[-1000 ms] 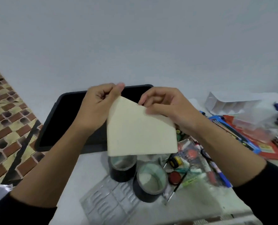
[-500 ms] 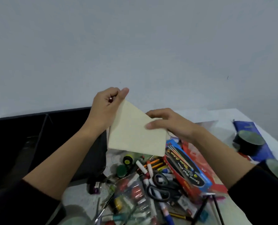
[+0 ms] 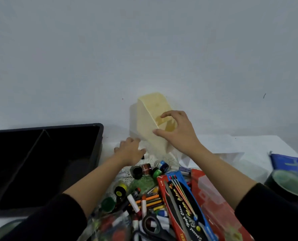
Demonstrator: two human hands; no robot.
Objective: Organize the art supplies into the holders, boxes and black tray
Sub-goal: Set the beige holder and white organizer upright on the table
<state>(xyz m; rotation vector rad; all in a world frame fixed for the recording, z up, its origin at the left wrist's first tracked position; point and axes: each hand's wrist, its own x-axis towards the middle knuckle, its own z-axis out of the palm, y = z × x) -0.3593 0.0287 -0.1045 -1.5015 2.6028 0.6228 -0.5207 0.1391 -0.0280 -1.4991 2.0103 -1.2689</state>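
A cream holder [image 3: 150, 122] stands on the white table against the wall, right of the black tray [image 3: 99, 136]. My right hand [image 3: 177, 134] holds the holder from the front, thumb on its side wall and fingers over its open face. My left hand [image 3: 129, 150] rests on the table at the holder's lower left, fingers loosely curled, with nothing seen in it. Small paint jars [image 3: 145, 168], markers and crayons [image 3: 144, 204], scissors [image 3: 151, 223] and a red and blue pencil box [image 3: 179, 197] lie in a heap below my hands.
A black tape roll [image 3: 289, 183] sits on a blue pouch [image 3: 284, 162] at the right. A white plastic piece [image 3: 228, 155] lies behind my right forearm. A red case [image 3: 212, 197] lies beside the pencil box. Another tape roll [image 3: 3, 230] shows at the bottom left.
The cream holder went from being held up in both hands to standing on the table by the wall. My left hand has let go and dropped to the table. The view swung right.
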